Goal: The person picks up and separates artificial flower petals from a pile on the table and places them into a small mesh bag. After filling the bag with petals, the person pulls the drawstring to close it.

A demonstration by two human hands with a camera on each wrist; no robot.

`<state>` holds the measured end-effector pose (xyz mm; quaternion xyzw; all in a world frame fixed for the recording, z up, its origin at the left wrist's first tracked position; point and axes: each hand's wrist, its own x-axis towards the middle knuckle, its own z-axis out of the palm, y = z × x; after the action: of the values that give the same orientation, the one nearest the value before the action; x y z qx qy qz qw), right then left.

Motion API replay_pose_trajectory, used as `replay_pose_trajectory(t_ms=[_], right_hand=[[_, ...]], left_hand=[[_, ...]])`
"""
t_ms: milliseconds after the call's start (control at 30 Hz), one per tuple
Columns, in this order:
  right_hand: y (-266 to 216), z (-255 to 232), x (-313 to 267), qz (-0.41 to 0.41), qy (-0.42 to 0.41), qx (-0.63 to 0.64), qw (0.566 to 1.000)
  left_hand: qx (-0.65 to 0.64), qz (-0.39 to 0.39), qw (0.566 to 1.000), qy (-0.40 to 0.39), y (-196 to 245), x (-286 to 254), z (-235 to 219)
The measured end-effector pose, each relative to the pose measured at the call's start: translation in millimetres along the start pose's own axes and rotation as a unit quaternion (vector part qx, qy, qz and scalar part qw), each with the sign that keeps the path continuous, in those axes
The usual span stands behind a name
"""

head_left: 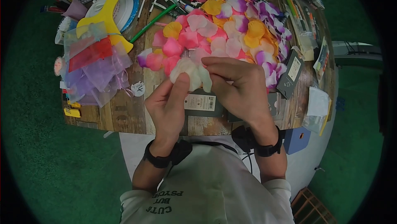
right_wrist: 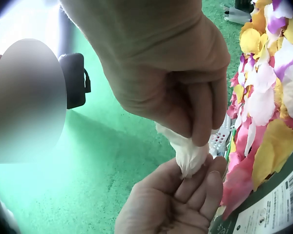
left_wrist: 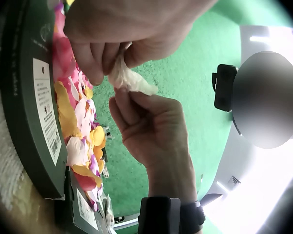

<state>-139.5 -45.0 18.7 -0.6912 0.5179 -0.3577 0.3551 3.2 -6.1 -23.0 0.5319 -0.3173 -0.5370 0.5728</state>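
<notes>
A bunch of white petals (head_left: 188, 73) is held up above the table's near edge. The left hand (head_left: 168, 104) pinches it from the left, thumb on top. From the right, the right hand (head_left: 242, 89) pinches a pale petal at the bunch's edge between thumb and fingers. In the left wrist view, the white petals (left_wrist: 132, 80) hang between the left hand (left_wrist: 141, 29) and the right hand (left_wrist: 158, 131). The right wrist view has the bunch (right_wrist: 188, 153) between the right hand (right_wrist: 171, 73) above and the left hand (right_wrist: 173, 204) below.
Pink, yellow and purple-white petals (head_left: 215, 38) are heaped beyond the hands. Dark boxes with labels (head_left: 200, 103) lie beneath them. To the left are sheer lilac bags (head_left: 97, 69), a yellow Y-shaped item (head_left: 108, 13) and a green stick (head_left: 153, 22); pens (head_left: 298, 13) lie at the right.
</notes>
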Motion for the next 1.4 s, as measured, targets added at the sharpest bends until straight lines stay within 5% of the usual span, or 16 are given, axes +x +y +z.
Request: replay_pose_trajectory(t_ms=[100, 267, 367, 600, 667, 767, 867, 967, 1100, 1200, 1400], right_hand=[[-1, 0, -5, -0.028, 0.021, -0.014, 0.999], [-9, 4, -11, 0.162, -0.004, 0.055, 0.985], [-5, 12, -16, 0.18, 0.026, 0.184, 0.966], [3, 16, -17, 0.176, 0.015, 0.207, 0.962], [5, 16, -16, 0.088, 0.035, 0.15, 0.984], [6, 9, -16, 0.061, 0.099, 0.163, 0.98], [-5, -6, -18, 0.117, 0.127, 0.219, 0.96], [-10, -7, -23, 0.04, 0.05, 0.218, 0.974], [3, 12, -18, -0.059, 0.075, 0.036, 0.995], [11, 14, -20, -0.099, 0.098, -0.057, 0.989], [8, 19, -25, -0.047, 0.135, 0.014, 0.99]], left_hand=[[-0.007, -0.001, 1.0, 0.004, 0, -2, 2], [0.016, 0.016, 1.0, 0.016, -4, -4, 4], [0.034, 0.028, 0.999, 0.025, -7, -4, 6], [0.026, 0.045, 0.998, 0.036, -5, -2, 11], [0.016, 0.057, 0.997, 0.047, -1, -2, 16], [0.021, 0.018, 0.999, 0.031, 2, -3, 10], [0.034, 0.032, 0.998, 0.04, -2, 0, 8], [0.076, 0.079, 0.994, 0.02, -3, -2, 9], [0.12, 0.153, 0.981, 0.004, -7, -9, 12], [0.11, 0.117, 0.987, 0.001, -3, -11, 11], [-0.05, 0.004, 0.997, -0.053, -1, -11, 10]])
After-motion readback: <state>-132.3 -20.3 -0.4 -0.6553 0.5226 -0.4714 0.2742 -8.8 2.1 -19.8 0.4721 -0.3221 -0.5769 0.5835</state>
